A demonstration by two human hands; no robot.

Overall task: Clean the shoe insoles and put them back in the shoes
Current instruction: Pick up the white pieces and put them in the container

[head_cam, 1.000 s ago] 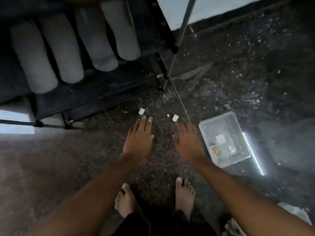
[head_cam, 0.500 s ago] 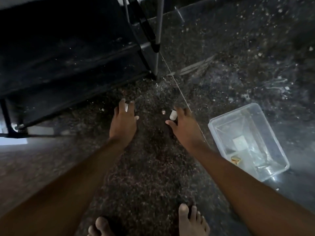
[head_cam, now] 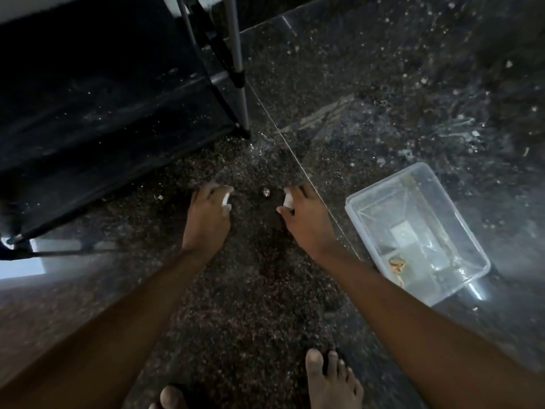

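Step looks like clearing small white pieces off the floor (head_cam: 265, 290): left hand (head_cam: 206, 219) fingers pinch left white piece (head_cam: 226, 199), right hand (head_cam: 306, 225) fingers pinch right white piece (head_cam: 288, 200). I'd firm up both pinches, lift straight and avoid knocking the shiny bit (head_cam: 265, 191) between them. Count: 2 white pieces, 1 shiny bit, 1 clear tub (head_cam: 383, 183), 1 black rack (head_cam: 118, 113); insoles and shoes: none in view.

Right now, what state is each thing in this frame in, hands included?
left hand: grip pinching a small white piece
right hand: grip pinching a second white piece
shiny round bit: loose on the floor between the hands
clear tub: upright, lidless, few small items inside
black rack: standing on the floor
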